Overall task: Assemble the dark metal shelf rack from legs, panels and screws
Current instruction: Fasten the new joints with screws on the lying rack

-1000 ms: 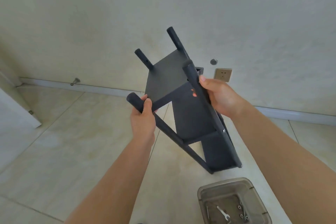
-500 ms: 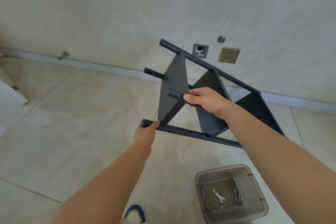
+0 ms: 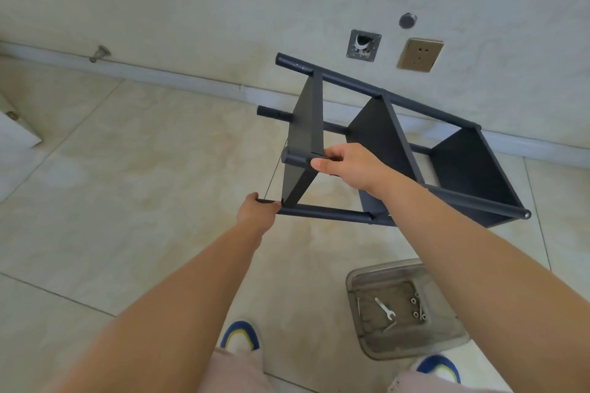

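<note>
The dark metal shelf rack [image 3: 376,134], with its round legs and three flat panels joined, hangs on its side in the air above the floor. My left hand [image 3: 257,210] grips the end of the nearest lower leg. My right hand [image 3: 346,163] grips the upper near leg just beside the leftmost panel. The leg ends point left; the far end of the rack points right, toward the wall.
A clear plastic bin [image 3: 447,338] on the tiled floor at the lower right holds a small wrench [image 3: 384,308] and several screws or nuts. A wall socket [image 3: 419,54] and a pipe opening [image 3: 364,45] are on the wall behind. My two shoes show at the bottom.
The rack has swung from nearly upright to lying sideways, with its far end now pointing right. Both hands kept their grips on the legs. The view tilted downward.
</note>
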